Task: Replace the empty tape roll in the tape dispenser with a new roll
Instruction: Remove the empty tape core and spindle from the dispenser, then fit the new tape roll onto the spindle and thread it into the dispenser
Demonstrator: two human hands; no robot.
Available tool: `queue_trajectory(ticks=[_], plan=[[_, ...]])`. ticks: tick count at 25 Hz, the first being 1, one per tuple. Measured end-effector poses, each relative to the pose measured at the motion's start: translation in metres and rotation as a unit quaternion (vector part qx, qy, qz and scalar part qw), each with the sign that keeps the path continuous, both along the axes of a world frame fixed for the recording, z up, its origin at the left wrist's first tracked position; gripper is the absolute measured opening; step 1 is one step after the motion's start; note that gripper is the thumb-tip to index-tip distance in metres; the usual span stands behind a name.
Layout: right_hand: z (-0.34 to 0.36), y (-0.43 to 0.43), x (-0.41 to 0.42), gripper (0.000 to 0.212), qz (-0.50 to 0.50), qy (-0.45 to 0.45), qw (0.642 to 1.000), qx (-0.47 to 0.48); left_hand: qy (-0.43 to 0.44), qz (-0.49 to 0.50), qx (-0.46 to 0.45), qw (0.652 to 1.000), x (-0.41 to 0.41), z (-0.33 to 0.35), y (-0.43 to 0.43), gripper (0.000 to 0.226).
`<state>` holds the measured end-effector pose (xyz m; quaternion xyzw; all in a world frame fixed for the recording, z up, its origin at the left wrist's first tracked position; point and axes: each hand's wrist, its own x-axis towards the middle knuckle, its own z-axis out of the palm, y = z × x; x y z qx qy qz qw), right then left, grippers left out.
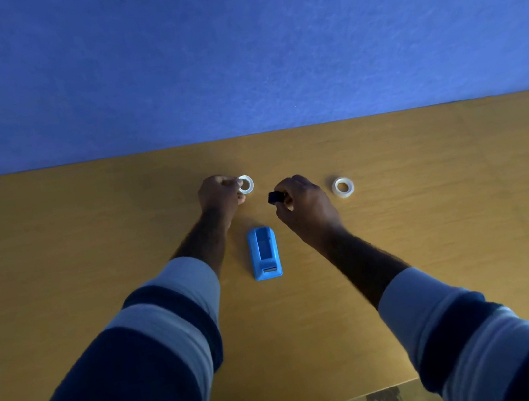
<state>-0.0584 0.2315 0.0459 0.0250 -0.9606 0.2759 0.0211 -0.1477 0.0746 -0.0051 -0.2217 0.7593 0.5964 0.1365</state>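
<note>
Two hands are working above the wooden counter [87, 228]: the left hand [219, 195] is pinching a thin white ring [246, 184], likely the spent core, while the right hand [304, 201] is gripping a small dark spindle [274, 197]. The blue plastic tape dispenser [264, 253] is lying emptied between them, and the fuller translucent roll [343, 186] is waiting to the right.

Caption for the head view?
Left hand holds a tape ring, right hand a dark spindle, above the empty blue dispenser.

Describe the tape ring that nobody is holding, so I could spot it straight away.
Start at the blue tape dispenser in the middle of the wooden table, then look past it and to the right, beyond the right hand. The loose tape ring lies alone on the tabletop there; the other ring is pinched in the left hand.
</note>
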Motion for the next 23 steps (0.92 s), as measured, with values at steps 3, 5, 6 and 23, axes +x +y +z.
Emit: queue_trajectory(ticks=[3, 5, 6, 23], plan=[[0.0, 0.001, 0.003, 0.014, -0.007, 0.008, 1.0, -0.011, 0.0, -0.013, -0.006, 1.0, -0.002, 0.005, 0.001, 0.033], [0.0, -0.001, 0.004, 0.014, -0.01, 0.006, 1.0, -0.015, 0.002, -0.034, -0.024, 0.999, 0.0, 0.008, -0.001, 0.035], [0.0, -0.001, 0.004, 0.014, -0.012, 0.006, 1.0, -0.018, -0.001, -0.044, -0.037, 0.998, 0.001, 0.011, -0.002, 0.036], [0.001, -0.013, 0.015, 0.015, 0.008, 0.002, 0.992, -0.127, -0.108, -0.101, 0.192, 0.97, 0.076, 0.055, -0.014, 0.03]])
